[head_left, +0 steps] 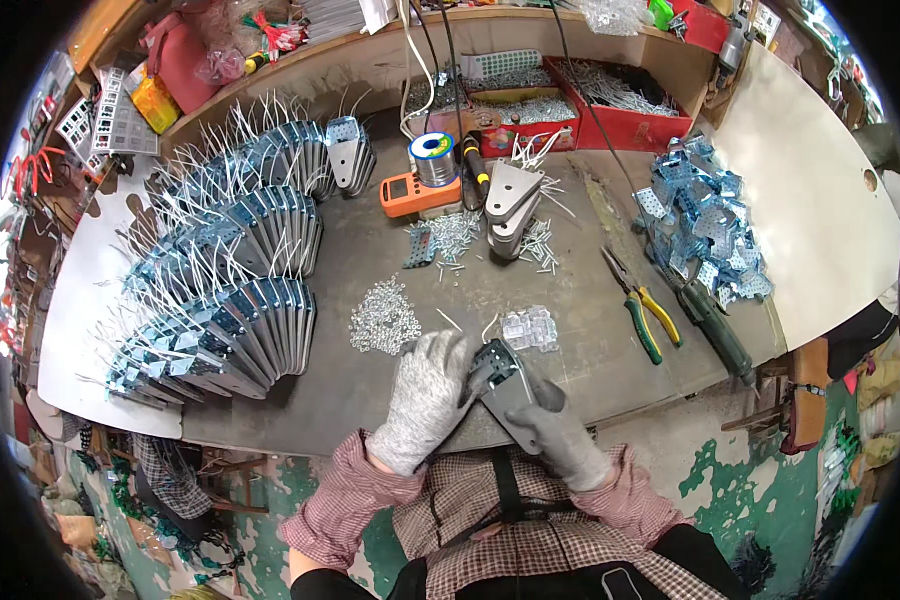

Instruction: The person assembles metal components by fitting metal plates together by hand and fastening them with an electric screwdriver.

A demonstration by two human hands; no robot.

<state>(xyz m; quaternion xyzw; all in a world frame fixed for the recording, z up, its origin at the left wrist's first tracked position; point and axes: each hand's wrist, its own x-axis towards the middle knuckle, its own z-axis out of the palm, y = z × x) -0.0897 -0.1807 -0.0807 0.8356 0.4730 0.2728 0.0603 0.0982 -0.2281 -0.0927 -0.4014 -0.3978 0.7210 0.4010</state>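
The right hand [564, 432] grips the tapered metal bracket [506, 408], apparently steadying it while the left hand [423, 398] bends at its perforated plate [493, 364], hold unclear.

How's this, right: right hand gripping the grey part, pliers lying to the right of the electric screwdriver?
Not quite: the pliers lie left of the electric screwdriver, per the head view. The right hand does grip the grey part.
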